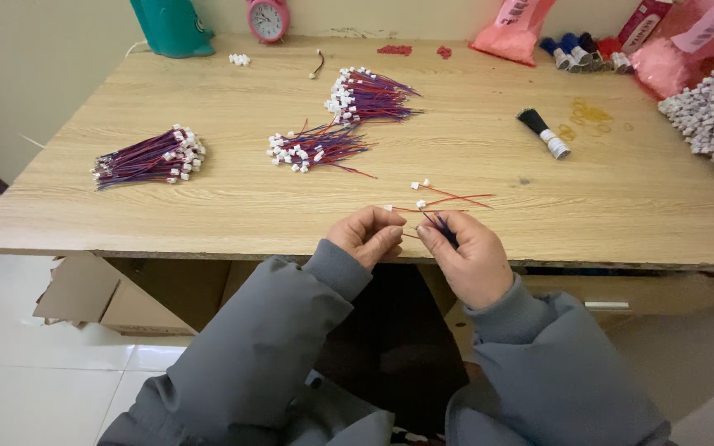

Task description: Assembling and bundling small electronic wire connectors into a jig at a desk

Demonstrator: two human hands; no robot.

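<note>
At the near edge of the wooden desk point(208, 206), the left hand point(368, 235) and right hand point(468, 256) both pinch a few red-and-blue connector wires point(440, 202) just above the edge. Three bundles of such wires point(150, 158) lie farther back.

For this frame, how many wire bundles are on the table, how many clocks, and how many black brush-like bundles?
Red-and-blue wire bundles with white connectors, lying in heaps: 3 (left, middle, back)
Pink clock: 1
Black bundle with white band: 1
Total: 5

A few loose wires are pinched between left hand and right hand, not counted.
</note>
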